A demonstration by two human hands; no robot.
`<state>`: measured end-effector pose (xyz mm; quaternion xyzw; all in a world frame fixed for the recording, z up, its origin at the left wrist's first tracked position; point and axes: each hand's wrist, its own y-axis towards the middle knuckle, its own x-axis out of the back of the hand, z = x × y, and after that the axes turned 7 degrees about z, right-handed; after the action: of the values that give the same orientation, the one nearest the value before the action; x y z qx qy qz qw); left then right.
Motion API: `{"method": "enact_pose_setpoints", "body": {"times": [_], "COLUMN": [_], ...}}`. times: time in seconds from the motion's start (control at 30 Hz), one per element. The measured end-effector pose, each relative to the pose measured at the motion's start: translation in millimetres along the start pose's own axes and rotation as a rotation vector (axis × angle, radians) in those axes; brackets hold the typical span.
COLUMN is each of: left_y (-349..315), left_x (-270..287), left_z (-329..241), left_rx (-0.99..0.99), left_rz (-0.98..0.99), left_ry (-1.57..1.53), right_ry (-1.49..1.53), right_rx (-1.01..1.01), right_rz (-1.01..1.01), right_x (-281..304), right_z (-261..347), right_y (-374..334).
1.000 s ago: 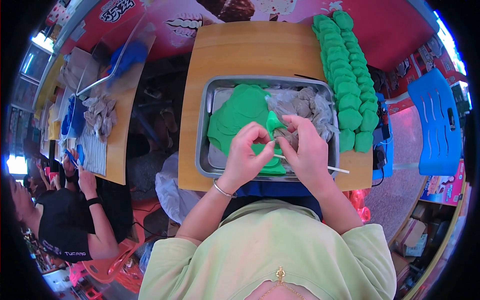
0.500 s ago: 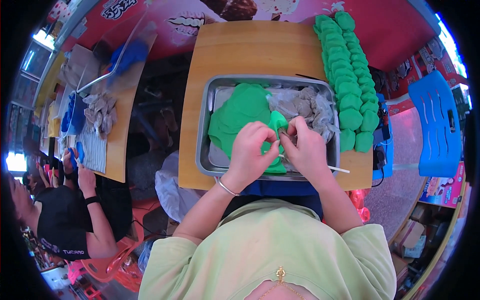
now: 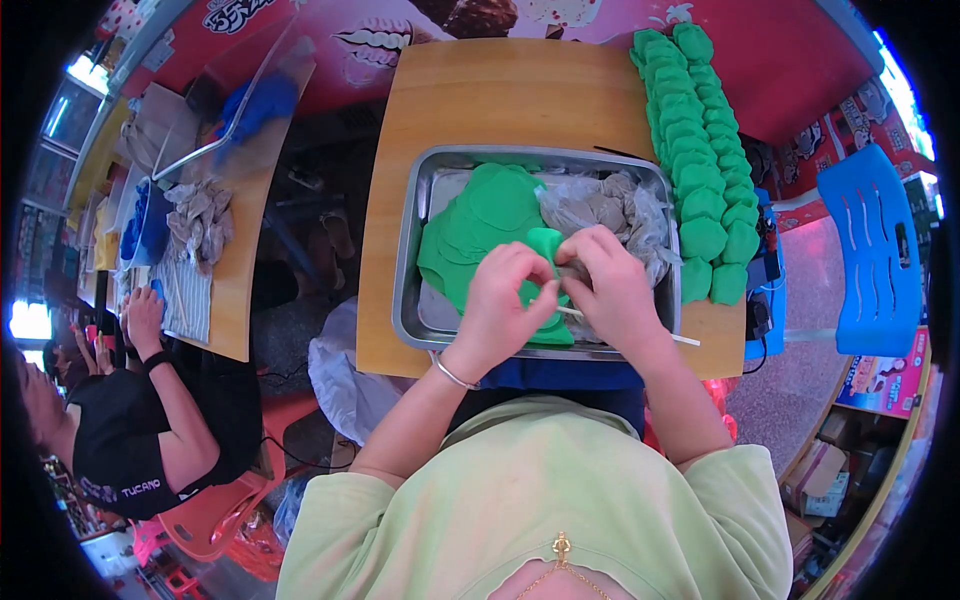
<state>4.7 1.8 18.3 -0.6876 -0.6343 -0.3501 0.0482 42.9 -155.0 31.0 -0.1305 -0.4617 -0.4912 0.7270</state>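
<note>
Head view: L hand (image 3: pixel 508 300) & R hand (image 3: pixel 618 295) meet over the near half of a metal tray (image 3: pixel 540 151) on the wooden worktop (image 3: pixel 490 95). L thumb + forefinger are pressed together on the L edge of a small green piece (image 3: pixel 545 240); R thumb + forefinger seem to pinch its R side, tho exact contact is partly hidden. The piece is up btwn the hands, above the tray.

Change vs. ½ sec ago: the piece's top flap now looks rounder & flatter, less folded; hands have hardly shifted. Prob. means the piece is still being worked, not ready to leave the fingers.

A white stick (image 3: pixel 682 340) runs out under R hand across the tray rim; can't tell if it's gripped. Flat green discs (image 3: pixel 470 235) lie in the tray's L half, a clear bag w/ greyish lumps (image 3: pixel 610 208) top R. Two rows of green shapes (image 3: pixel 690 170) line the worktop's R side.
</note>
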Motion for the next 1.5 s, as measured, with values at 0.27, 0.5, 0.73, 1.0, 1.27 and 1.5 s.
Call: {"method": "enact_pose_setpoints", "body": {"times": [0.27,0.5,0.73,1.0,1.27,1.5], "left_y": [0.2,-1.5,-9.8,-12.3,-11.3,-12.2], "left_x": [7.6,7.8,3.6,6.1,0.1,9.7], "left_z": [4.4,-0.2,11.8,7.4,9.3,20.1], "left_rx": [0.030,0.413,0.492,0.413,0.264,0.088], "left_rz": [0.049,-0.015,0.049,-0.029,-0.027,0.121], "left_ry": [-0.068,-0.972,-1.289,-1.633,-0.839,-0.183], "right_ry": [0.400,0.622,0.816,1.662,1.143,0.282], "right_rx": [-0.017,-0.095,0.018,-0.347,-0.310,0.233], "right_rz": [0.082,0.214,0.264,0.402,0.314,0.304], "right_x": [11.7,21.8,14.6,-2.8,33.7,32.1], "right_z": [-3.2,1.6,-10.5,-34.3,1.0,-6.6], "right_y": [-2.6,-3.0,-1.6,-13.5,7.0,14.2]}}
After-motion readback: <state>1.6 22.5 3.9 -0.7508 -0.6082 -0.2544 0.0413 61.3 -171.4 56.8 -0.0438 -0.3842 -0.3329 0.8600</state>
